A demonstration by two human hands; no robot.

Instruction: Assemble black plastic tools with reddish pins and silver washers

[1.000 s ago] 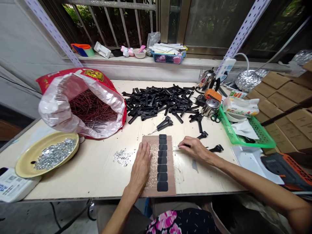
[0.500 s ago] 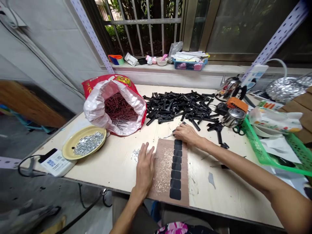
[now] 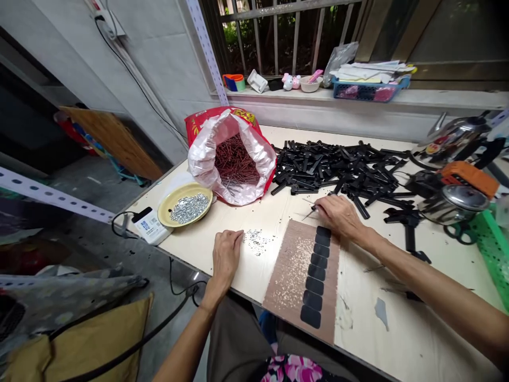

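Note:
My left hand (image 3: 226, 257) is on the table beside a scatter of tiny silvery pieces (image 3: 256, 241). Its thumb and forefinger are pinched at the pile's left edge; whatever they hold is too small to make out. My right hand (image 3: 338, 215) is closed around tweezers (image 3: 309, 212), whose two thin prongs point left, spread apart. Below it lies a brown board (image 3: 274, 289) with many pale specks and a column of black rounded squares (image 3: 317, 272) along its right side. A yellow dish (image 3: 164, 216) of silvery pieces stands to the left.
A red and white sack (image 3: 201, 159) of reddish nail-like rods lies open at the back. Right of it spreads a heap of black parts (image 3: 330, 164). A kettle (image 3: 457, 140), a lidded metal pot (image 3: 457, 204), scissors (image 3: 461, 233) and a green basket (image 3: 491, 254) stand on the right.
My left hand has left the board's edge and moved left to the silvery pieces, its spread fingers now pinched. My right hand stays above the board with the tweezers. The view has swung left.

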